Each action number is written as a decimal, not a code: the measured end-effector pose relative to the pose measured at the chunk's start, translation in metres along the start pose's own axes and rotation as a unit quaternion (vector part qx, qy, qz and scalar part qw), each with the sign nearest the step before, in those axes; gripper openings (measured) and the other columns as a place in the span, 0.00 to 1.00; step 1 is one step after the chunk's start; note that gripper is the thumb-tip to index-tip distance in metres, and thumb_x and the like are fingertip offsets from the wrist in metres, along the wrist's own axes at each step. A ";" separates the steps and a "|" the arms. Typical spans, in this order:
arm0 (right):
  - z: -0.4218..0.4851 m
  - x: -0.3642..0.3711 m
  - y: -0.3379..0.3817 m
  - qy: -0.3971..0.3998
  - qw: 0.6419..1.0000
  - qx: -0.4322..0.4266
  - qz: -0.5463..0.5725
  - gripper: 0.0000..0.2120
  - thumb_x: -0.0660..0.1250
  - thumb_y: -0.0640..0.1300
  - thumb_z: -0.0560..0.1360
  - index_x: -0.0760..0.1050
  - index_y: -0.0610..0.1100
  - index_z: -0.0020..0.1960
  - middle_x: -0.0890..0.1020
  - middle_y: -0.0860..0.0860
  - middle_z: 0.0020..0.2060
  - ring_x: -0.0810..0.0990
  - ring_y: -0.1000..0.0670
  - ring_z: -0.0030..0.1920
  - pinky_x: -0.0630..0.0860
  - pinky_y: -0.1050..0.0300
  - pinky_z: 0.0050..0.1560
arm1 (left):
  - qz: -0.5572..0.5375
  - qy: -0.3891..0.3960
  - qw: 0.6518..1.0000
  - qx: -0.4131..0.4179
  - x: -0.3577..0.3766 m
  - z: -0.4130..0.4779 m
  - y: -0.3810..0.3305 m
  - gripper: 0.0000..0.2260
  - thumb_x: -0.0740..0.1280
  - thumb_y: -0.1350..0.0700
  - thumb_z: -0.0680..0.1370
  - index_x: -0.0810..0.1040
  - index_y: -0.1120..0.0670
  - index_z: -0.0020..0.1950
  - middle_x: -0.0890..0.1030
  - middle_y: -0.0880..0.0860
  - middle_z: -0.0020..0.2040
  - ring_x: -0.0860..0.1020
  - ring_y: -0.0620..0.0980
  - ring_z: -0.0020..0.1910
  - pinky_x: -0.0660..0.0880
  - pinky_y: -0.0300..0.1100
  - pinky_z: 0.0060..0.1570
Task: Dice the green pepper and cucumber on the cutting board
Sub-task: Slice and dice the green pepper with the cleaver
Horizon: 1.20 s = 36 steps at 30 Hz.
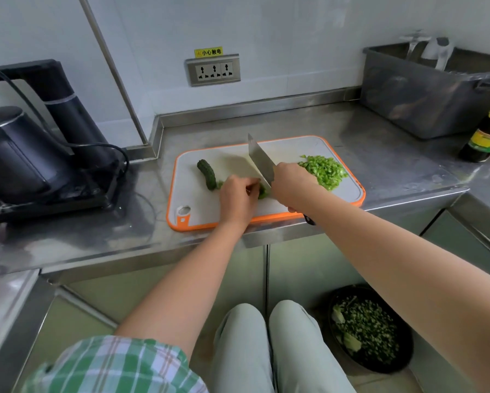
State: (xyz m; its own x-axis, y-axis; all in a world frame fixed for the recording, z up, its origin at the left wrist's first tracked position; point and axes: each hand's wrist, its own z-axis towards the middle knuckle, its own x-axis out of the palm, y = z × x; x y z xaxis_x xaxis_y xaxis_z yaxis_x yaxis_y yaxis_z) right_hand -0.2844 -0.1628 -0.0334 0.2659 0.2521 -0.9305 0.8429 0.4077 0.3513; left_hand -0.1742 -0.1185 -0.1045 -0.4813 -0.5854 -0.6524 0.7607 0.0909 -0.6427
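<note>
A white cutting board (198, 205) with an orange rim lies on the steel counter. A dark green cucumber piece (207, 173) lies at its left. A heap of diced green pepper (326, 170) sits at the board's right. My left hand (238, 198) holds a small green piece (263, 192) on the board's middle, fingers curled over it. My right hand (290, 187) grips the handle of a cleaver (259, 160), its blade slanted down against that green piece. The handle's end shows below my wrist.
A black kettle and water appliance (25, 163) stand at the left with cords. A grey plastic tub (425, 89) and a dark bottle (487, 131) stand at the right back. On the floor, a black bowl (370, 329) holds chopped greens. A wall socket (213, 70) is behind.
</note>
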 end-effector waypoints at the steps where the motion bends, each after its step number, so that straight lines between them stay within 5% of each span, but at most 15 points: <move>1: 0.000 0.001 0.000 -0.006 1.000 -0.001 -0.015 0.09 0.57 0.36 0.77 0.70 0.39 0.57 0.78 0.44 0.44 0.83 0.41 0.46 0.76 0.54 0.40 | 0.014 -0.002 1.000 0.004 0.002 -0.003 0.003 0.11 0.64 0.59 0.74 0.85 0.50 0.48 0.82 0.57 0.38 0.78 0.57 0.39 0.64 0.43 0.35; 7: 0.003 0.000 -0.018 -0.012 0.999 0.030 0.037 0.06 0.55 0.37 0.77 0.68 0.38 0.43 0.79 0.45 0.29 0.78 0.48 0.24 0.72 0.61 0.27 | -0.002 -0.007 0.999 -0.031 -0.001 -0.007 0.006 0.13 0.68 0.61 0.75 0.82 0.53 0.58 0.80 0.55 0.47 0.77 0.53 0.44 0.71 0.42 0.45; 13: -0.009 -0.008 -0.032 -0.030 0.992 0.005 0.126 0.06 0.56 0.36 0.76 0.70 0.35 0.45 0.81 0.37 0.39 0.77 0.44 0.24 0.72 0.58 0.24 | -0.050 -0.059 0.991 -0.107 0.001 -0.002 0.001 0.05 0.72 0.55 0.74 0.81 0.56 0.45 0.83 0.52 0.40 0.80 0.51 0.40 0.72 0.40 0.40; 22: -0.029 -0.020 -0.009 -0.012 0.997 -0.062 0.032 0.06 0.55 0.37 0.77 0.65 0.40 0.41 0.72 0.46 0.32 0.75 0.48 0.24 0.67 0.59 0.22 | -0.029 -0.074 0.988 -0.131 0.002 -0.001 0.002 0.07 0.69 0.53 0.74 0.80 0.56 0.46 0.84 0.52 0.43 0.80 0.53 0.44 0.69 0.40 0.39; 36: -0.038 -0.024 -0.005 0.003 0.996 -0.071 -0.047 0.12 0.55 0.36 0.76 0.60 0.43 0.35 0.71 0.45 0.33 0.75 0.46 0.27 0.70 0.58 0.26 | 0.010 -0.078 0.990 -0.116 0.002 -0.002 0.000 0.09 0.67 0.52 0.75 0.81 0.57 0.47 0.83 0.54 0.44 0.79 0.55 0.45 0.64 0.41 0.38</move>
State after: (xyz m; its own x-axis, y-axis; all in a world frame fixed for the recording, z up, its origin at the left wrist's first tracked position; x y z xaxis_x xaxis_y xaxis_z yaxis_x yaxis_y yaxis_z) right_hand -0.3129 -0.1373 -0.0088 0.1849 0.2125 -0.9595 0.7890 0.5500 0.2738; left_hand -0.1765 -0.1178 -0.1069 -0.3806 -0.6971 -0.6076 0.6401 0.2756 -0.7172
